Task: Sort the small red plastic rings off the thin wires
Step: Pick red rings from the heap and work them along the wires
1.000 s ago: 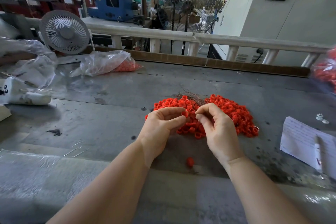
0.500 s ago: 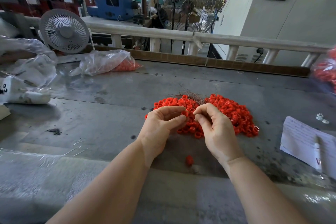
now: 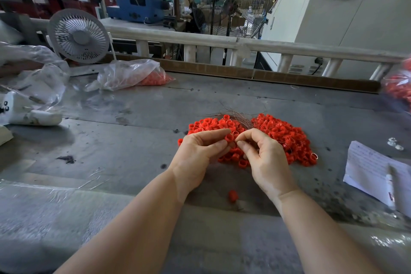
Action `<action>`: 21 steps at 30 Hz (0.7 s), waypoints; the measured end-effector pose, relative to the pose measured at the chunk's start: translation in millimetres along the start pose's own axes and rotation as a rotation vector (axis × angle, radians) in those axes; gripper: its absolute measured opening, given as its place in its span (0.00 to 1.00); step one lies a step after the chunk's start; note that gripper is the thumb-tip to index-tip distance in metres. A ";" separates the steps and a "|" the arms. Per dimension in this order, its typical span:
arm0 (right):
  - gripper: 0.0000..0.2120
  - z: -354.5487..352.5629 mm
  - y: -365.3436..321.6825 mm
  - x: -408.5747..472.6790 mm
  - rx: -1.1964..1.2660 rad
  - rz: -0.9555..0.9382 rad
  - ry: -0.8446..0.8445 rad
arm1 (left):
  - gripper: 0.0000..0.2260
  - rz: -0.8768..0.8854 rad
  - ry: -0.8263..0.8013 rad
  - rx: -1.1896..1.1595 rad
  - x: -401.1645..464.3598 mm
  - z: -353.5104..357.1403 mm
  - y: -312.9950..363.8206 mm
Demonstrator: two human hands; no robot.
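Note:
A pile of small red plastic rings (image 3: 280,135) lies in the middle of the grey metal table (image 3: 133,140), with a bundle of thin wires (image 3: 235,117) fanning out at its far edge. Both hands work at the pile's near side. My left hand (image 3: 198,151) pinches a red ring (image 3: 229,138) between thumb and fingers. My right hand (image 3: 264,158) pinches a thin wire right beside that ring. One loose red ring (image 3: 232,196) lies on the table between my forearms.
A clear bag of red rings (image 3: 133,75) lies at the back left near a small white fan (image 3: 77,35). More crumpled plastic (image 3: 33,80) sits at the far left. A paper sheet (image 3: 378,173) lies at the right, another red-ring bag (image 3: 400,89) beyond it.
The hands stay together at the pile with only slight finger movement. The loose ring near my forearms has not moved.

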State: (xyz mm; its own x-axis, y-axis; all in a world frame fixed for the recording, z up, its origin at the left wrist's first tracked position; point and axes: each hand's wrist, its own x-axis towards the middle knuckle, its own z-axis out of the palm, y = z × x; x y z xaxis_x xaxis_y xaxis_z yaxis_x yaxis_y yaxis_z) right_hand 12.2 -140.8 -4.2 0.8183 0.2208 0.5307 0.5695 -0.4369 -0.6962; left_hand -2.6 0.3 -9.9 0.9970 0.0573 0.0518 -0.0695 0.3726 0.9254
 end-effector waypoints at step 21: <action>0.03 -0.7 2.5 -0.4 -0.116 -0.102 0.034 | 0.07 -0.086 -0.008 -0.078 -1.6 3.3 5.5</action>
State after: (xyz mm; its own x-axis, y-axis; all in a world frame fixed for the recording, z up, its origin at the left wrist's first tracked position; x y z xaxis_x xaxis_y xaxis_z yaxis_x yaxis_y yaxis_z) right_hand 13.2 -142.5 -5.8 0.7524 0.2403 0.6133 0.6350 -0.5124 -0.5782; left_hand -4.5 -0.8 -3.6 0.9996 0.0151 -0.0231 0.0139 0.4469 0.8945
